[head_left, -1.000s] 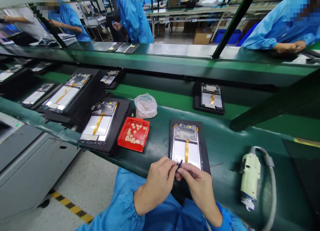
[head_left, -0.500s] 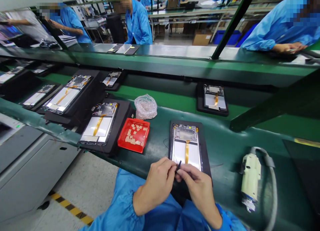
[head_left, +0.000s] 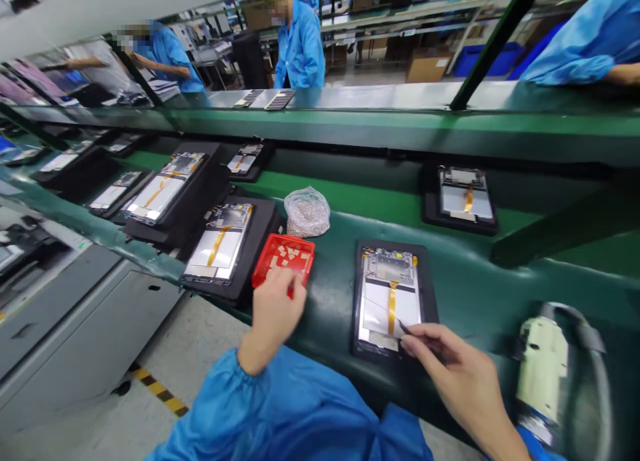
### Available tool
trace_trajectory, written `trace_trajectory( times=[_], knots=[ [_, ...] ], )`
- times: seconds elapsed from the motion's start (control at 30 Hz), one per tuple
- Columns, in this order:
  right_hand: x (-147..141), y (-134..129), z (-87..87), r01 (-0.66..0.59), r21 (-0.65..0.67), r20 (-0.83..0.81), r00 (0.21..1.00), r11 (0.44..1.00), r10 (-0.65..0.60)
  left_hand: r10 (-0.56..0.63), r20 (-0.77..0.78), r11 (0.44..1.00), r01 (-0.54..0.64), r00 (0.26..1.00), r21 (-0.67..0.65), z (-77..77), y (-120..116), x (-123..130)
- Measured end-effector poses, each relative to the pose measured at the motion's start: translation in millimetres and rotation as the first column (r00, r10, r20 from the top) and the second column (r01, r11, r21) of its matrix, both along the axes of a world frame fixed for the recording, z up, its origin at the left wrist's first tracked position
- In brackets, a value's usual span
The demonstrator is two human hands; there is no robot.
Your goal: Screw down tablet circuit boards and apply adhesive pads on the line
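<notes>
My left hand (head_left: 277, 304) is over the near side of a shallow red tray (head_left: 260, 274) holding small pale pads (head_left: 285, 251). Its thumb stands apart from the bent fingers, and I see nothing held; some fingertips are hidden. Between the thumb and fingers of my right hand (head_left: 457, 364) is a small black piece (head_left: 404, 328) with a thin wire. That hand hovers at the lower right corner of an opened tablet (head_left: 377, 308), which shows a circuit board, silvery battery area and orange ribbon cable. A black foam block (head_left: 429, 281) lies beneath the tablet.
A clear bag of tiny parts (head_left: 307, 211) stands behind the tray. Another opened tablet (head_left: 220, 244) lies on foam at left, with several more beyond. A cream handheld tool (head_left: 543, 364) with a grey cable rests at right. People in blue work across the bench.
My left hand has left the black piece and moved left to the red tray. My right hand keeps the black piece and sits further right. The view has shifted a little.
</notes>
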State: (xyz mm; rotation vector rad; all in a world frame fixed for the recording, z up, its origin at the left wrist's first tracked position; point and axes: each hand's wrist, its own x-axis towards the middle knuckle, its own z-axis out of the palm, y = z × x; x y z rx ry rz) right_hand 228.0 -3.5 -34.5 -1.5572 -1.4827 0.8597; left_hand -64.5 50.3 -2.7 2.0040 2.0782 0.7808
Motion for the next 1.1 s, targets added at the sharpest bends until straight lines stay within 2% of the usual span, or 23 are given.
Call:
trace_trajectory(
  times=[0.1, 0.13, 0.2, 0.27, 0.37, 0.47, 0.53, 0.77, 0.97, 1.1],
  knots=[
    [21, -4, 5.5, -0.085, 0.141, 0.172, 0.983, 0.986, 0.06, 0.03, -0.309, 0.971, -0.102, 0.95, -0.218, -4.9, 21, -21],
    [23, -6, 7.0, -0.124, 0.173, 0.206, 0.975, 0.977, 0.087, 0.012, -0.368, 0.957, -0.117, 0.93, -0.264, -7.7, 26, -24],
    [24, -13, 7.7, -0.184, 0.21, 0.258, 0.958, 0.96, 0.127, -0.014, -0.402, 0.959, -0.102, 0.915, -0.264, -13.2, 29, -27],
    [20, -20, 5.3, -0.228, 0.223, 0.292, 0.943, 0.948, 0.158, 0.008, -0.375, 0.985, -0.073, 0.927, -0.159, -17.4, 25, -28],
    [14, -30, -0.5, -0.293, 0.243, 0.317, 0.925, 0.925, 0.21, 0.04, -0.25, 0.997, -0.022, 0.968, 0.077, -20.9, 10, -25],
    [9, -36, -5.7, -0.313, 0.294, 0.322, 0.922, 0.903, 0.215, -0.084, -0.049, 0.955, 0.094, 0.995, 0.282, -21.4, -9, -15],
    [7, -37, -8.7, -0.306, 0.315, 0.32, 0.926, 0.898, 0.203, -0.198, 0.038, 0.924, 0.174, 0.979, 0.34, -21.0, -22, -6],
    [0, -33, -15.4, -0.328, 0.331, 0.356, 0.912, 0.885, 0.205, -0.394, 0.183, 0.892, 0.328, 0.9, 0.31, -28.4, -55, 25],
    [-1, -31, -11.5, -0.321, 0.356, 0.335, 0.921, 0.878, 0.201, -0.437, 0.247, 0.885, 0.366, 0.865, 0.287, -36.3, -62, 34],
    [2, -31, -16.6, -0.352, 0.358, 0.371, 0.904, 0.865, 0.215, -0.468, 0.238, 0.873, 0.404, 0.851, 0.272, -41.0, -66, 37]
  ],
)
